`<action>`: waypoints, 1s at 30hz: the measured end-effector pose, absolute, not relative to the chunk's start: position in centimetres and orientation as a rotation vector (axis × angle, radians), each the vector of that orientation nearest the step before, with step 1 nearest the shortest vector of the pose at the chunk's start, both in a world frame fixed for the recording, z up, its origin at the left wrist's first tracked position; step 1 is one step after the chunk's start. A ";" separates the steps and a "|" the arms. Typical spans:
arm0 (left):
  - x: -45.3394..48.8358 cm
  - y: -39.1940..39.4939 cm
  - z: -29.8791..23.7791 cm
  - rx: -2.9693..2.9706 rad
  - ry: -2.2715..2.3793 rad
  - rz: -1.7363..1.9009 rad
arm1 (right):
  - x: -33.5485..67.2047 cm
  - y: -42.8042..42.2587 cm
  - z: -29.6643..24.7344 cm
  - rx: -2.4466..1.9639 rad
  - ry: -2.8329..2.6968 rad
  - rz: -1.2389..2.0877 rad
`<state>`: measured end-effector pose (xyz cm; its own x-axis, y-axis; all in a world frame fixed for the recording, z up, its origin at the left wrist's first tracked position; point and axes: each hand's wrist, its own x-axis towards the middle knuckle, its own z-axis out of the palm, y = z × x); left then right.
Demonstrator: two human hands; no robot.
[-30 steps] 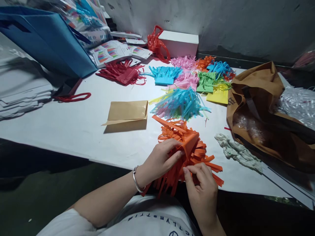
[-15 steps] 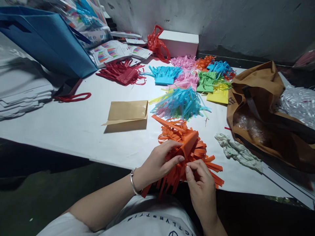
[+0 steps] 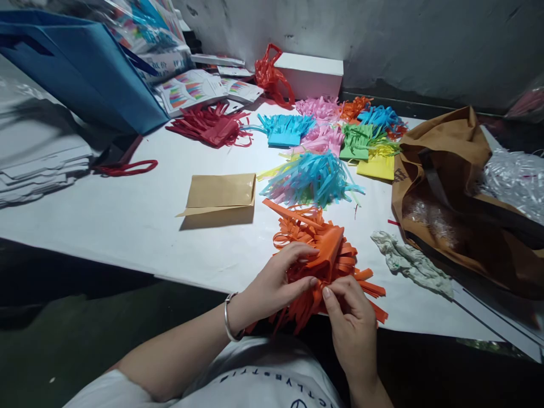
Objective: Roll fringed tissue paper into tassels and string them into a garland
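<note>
A bundle of orange fringed tissue paper (image 3: 331, 245), with a folded solid band in its middle, lies at the table's front edge. My left hand (image 3: 284, 276), with a silver bangle at the wrist, lies over its left side, fingers and thumb curved around the band. At the near end of the band, the thumb and forefinger of my right hand (image 3: 351, 314) pinch the orange paper. Behind the bundle is a loose heap of blue fringed paper (image 3: 321, 178). A folded sheet of brown paper (image 3: 221, 191) sits to the left.
Several fringed bundles lie farther back, including dark red (image 3: 216, 130), green (image 3: 356, 140) and yellow (image 3: 377, 165). A brown bag (image 3: 437, 153) and a crumpled whitish glove (image 3: 410, 263) are on the right. At the left stand a blue bag (image 3: 85, 73) and stacked white cards (image 3: 42, 170).
The orange band has turned slightly and opened a little between my hands. My right hand has shifted slightly to the right, still pinching the paper.
</note>
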<state>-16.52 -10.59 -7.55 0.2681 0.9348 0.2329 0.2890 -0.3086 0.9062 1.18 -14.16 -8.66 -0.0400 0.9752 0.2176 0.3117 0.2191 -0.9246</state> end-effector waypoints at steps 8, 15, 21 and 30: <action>-16.3 -12.1 -9.3 2.111 1.152 1.409 | 1.1 -14.1 -8.6 -1.256 -1.523 0.870; -16.5 -12.3 -8.5 2.118 1.189 1.215 | 0.8 -13.9 -8.4 -1.193 -1.530 0.930; -16.2 -12.2 -8.3 2.116 1.189 1.220 | 1.0 -13.9 -8.6 -1.149 -1.526 0.995; -16.1 -12.0 -7.9 2.150 1.198 1.145 | 1.1 -13.7 -8.4 -1.133 -1.553 1.007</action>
<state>-16.06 -12.03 -7.91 0.2881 0.8424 0.4553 0.4926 -0.5381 0.6840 1.06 -13.74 -8.44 -0.1381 0.9675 0.2119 0.2014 0.2369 -0.9504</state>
